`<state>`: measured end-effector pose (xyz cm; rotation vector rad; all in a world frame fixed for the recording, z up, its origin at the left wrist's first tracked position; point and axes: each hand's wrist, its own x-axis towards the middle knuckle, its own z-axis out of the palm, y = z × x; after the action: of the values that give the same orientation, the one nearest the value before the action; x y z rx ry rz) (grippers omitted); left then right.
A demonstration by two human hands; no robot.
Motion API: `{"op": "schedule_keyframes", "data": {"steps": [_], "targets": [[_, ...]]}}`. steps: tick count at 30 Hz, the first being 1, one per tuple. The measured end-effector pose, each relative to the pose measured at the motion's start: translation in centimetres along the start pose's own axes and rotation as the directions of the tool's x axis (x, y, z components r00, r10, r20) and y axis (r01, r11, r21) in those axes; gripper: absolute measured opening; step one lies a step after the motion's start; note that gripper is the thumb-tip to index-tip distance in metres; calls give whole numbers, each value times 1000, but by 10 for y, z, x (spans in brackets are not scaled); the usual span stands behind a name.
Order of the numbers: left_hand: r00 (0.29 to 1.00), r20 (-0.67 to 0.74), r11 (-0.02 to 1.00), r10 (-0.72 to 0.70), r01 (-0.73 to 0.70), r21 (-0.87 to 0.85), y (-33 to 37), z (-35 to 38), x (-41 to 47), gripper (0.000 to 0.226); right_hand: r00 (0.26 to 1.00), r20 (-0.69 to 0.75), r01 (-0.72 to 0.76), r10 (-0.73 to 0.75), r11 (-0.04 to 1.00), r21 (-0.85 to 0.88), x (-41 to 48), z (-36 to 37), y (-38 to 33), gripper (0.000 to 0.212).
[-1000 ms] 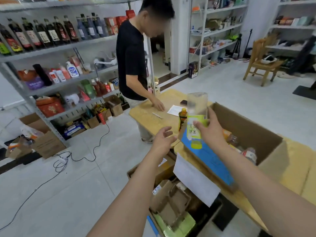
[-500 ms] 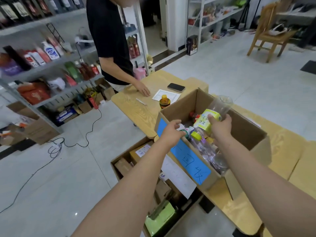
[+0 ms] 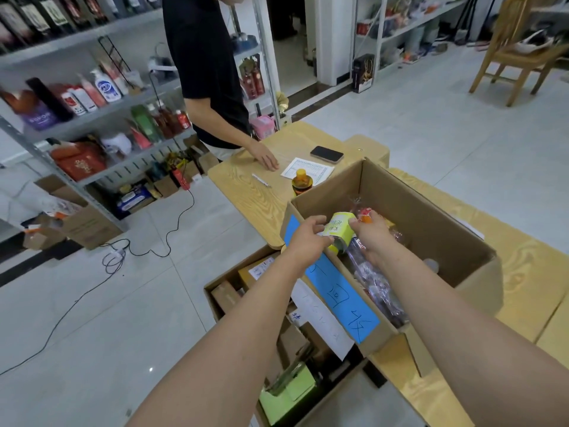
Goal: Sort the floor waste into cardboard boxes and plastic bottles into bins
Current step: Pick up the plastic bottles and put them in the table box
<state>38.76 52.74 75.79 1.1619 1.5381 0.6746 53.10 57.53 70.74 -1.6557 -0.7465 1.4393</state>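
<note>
I have the bottle (image 3: 340,231), yellow-labelled, just inside the near rim of the cardboard box (image 3: 431,223) on the desk (image 3: 255,195). My left hand (image 3: 309,241) and right hand (image 3: 374,238) each keep a curled grip on it.

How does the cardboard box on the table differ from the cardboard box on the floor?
The table box stands on the wooden table; the floor box sits lower, on the tiles beside it. The table box holds plastic bottles and carries a blue label; the floor box holds cartons and folded cardboard. Both are open brown cardboard boxes.
</note>
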Motion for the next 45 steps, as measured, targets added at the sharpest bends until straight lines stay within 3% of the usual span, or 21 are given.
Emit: {"op": "schedule_keyframes", "data": {"steps": [10,16,28,36,40,45], "targets": [[999,-8,999,41,-41,-28,-4,-13,-16,48,991,56,124,-119,987,-98,-20,18,-8,57],[998,-57,995,13,-18,-94,-18,-39,-33,46,954,99,298,-284,938,-177,-51,52,-10,58],[970,-240,979,-27,-23,-201,-81,-173,-119,54,873,315,455,-372,854,-254,-149,194,12,53],[924,-374,954,-76,-42,-296,-197,-325,-220,52,813,454,520,-364,804,-288,-265,349,73,52],[878,-461,939,-133,-37,-341,-279,-401,-273,51,786,538,525,-304,788,-322,-316,428,138,52],[847,-462,903,-263,47,-428,-372,-447,-327,52,770,614,509,-172,747,-428,-367,489,214,50]]}}
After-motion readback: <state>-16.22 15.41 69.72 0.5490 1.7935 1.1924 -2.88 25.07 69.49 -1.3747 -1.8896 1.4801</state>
